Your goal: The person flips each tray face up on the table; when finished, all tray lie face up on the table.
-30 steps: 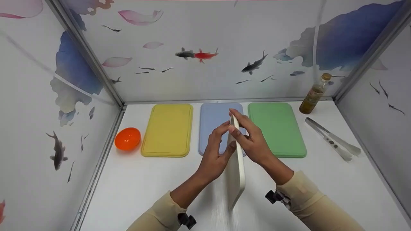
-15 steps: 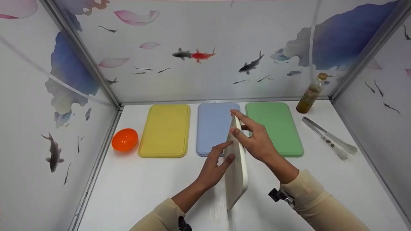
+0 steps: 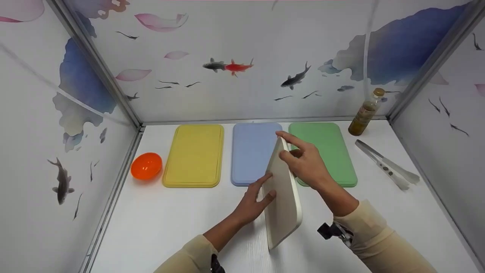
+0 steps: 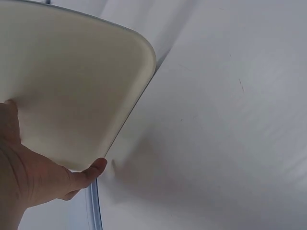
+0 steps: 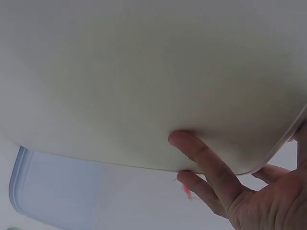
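Note:
A cream-white cutting board stands steeply tilted on its lower edge, its top leaning right. My right hand grips its upper edge, thumb on the left face and fingers over the far corner and behind. My left hand touches the left face low down, fingers and thumb spread apart and fairly straight. In the left wrist view, one digit of the left hand reaches the edge of the board. In the right wrist view, fingers of the right hand lie against the board's broad face.
Yellow, blue and green cutting boards lie flat in a row at the back. An orange bowl stands left. An oil bottle and metal tongs are at right. Patterned walls enclose three sides.
The white board has tilted over to the right, showing more of its left face. My right hand has moved right with its top; my left hand has slid down from the top edge.

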`<state>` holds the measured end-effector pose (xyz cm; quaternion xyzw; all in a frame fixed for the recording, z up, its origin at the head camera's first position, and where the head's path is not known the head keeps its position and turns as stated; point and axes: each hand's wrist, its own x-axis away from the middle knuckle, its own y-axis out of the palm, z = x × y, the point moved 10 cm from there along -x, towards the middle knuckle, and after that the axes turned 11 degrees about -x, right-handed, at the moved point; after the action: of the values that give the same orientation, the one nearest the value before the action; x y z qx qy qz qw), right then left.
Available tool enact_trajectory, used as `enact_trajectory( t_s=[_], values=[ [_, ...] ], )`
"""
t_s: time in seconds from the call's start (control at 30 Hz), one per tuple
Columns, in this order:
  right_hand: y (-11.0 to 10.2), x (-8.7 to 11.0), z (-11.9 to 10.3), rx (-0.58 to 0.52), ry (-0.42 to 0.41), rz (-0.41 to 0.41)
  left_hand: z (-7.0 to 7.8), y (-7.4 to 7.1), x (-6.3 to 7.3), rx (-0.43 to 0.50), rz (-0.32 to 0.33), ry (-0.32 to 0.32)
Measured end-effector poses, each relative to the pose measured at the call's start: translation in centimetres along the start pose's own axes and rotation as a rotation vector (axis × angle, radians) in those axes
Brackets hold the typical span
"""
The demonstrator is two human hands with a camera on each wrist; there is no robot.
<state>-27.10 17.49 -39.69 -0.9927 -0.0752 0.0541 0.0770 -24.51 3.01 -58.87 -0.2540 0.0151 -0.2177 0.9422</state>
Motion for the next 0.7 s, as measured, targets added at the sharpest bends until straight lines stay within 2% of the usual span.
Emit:
enact_trajectory(
  t_s=[0.13,0.27,0.43,0.57,0.7],
  values=[
    [-0.7,0.0,0.2,-0.047,0.014,0.026,-0.2,-0.5,0.2,-0.054,0.014,-0.028],
    [-1.3,0.0,-0.1,-0.122,-0.019,0.051,-0.1,-1.8,0.1,-0.068,0.057,-0.046],
    [-2.0,0.0,-0.4,-0.202,-0.061,0.085,0.3,-3.2,0.0,-0.054,0.089,-0.033],
    [-2.4,0.1,-0.3,-0.251,-0.087,0.11,0.6,-4.3,0.2,-0.085,0.113,-0.019],
    [-2.6,0.4,-0.1,-0.281,-0.1,0.117,0.6,-5.3,0.4,-0.124,0.127,-0.036]
  ],
)
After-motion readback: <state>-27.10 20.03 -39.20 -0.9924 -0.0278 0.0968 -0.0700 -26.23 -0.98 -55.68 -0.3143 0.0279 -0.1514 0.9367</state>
